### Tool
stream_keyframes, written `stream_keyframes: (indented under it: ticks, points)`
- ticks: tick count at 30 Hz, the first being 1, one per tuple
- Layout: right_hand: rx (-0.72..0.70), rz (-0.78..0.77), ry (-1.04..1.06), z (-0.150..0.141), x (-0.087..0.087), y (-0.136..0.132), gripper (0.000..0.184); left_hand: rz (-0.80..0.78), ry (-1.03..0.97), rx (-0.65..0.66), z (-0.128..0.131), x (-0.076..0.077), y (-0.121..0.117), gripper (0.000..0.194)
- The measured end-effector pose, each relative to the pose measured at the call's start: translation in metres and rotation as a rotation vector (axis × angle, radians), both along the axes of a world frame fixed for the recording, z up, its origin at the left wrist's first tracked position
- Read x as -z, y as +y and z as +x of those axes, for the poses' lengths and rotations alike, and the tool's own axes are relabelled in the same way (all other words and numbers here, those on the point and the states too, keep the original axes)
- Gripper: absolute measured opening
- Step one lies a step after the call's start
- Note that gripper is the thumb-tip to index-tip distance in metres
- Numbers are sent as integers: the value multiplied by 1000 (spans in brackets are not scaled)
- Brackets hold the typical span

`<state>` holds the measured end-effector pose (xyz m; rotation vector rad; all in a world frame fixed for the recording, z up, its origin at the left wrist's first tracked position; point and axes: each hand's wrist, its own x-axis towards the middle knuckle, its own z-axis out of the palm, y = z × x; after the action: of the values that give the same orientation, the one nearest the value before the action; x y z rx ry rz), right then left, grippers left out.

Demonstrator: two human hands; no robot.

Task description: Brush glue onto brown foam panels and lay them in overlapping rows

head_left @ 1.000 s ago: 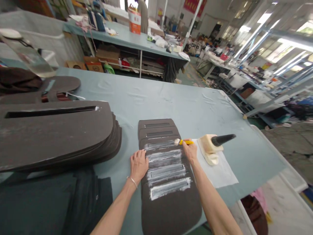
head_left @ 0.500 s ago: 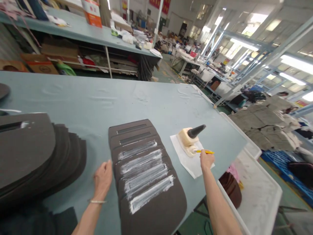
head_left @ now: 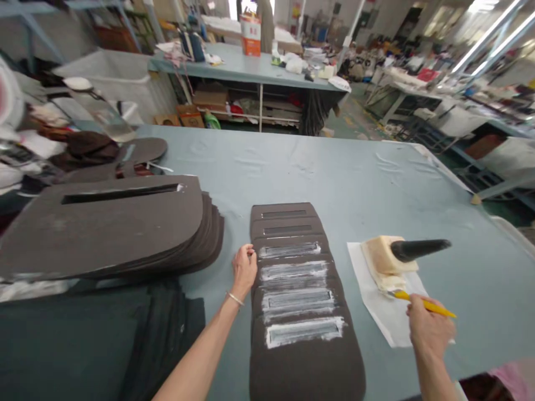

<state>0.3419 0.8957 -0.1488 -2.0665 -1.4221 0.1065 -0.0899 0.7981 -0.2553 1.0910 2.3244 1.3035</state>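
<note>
My right hand point(head_left: 430, 326) grips the yellow handle of a glue brush point(head_left: 438, 307). The brush's bristles are in the white glue at the mouth of a cream glue container point(head_left: 387, 256), which has a black spout-like part and stands on a white sheet point(head_left: 390, 326). My left hand point(head_left: 244, 273), fingers curled and seemingly holding nothing, is beside the left edge of a row of overlapping dark brown panels point(head_left: 307, 367). Each panel has a long slot. White glue is smeared around several nearer slots; the two farthest slots look mostly bare.
At left lies a thick stack of slotted brown panels point(head_left: 125, 228), with dark sheets point(head_left: 71, 340) in front of it. A clear bottle point(head_left: 102, 114) stands behind. Across the way, another table point(head_left: 225, 69) carries an orange and white container point(head_left: 251, 36).
My right hand has carried the brush from the third slot to the glue container on the right. My left hand has lifted off the panels and curled its fingers. The view has swung right and back.
</note>
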Motion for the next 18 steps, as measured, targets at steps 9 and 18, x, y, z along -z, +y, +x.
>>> stream_keyframes:
  ticks: [9, 18]
  points:
    - [-664, -65, 403, -242, 18, 23, 32, -86, 231, 110, -12, -14, 16, 23]
    - [-878, -22, 327, -363, 43, 27, 24, -78, 305, 133, -27, -12, 36, 28]
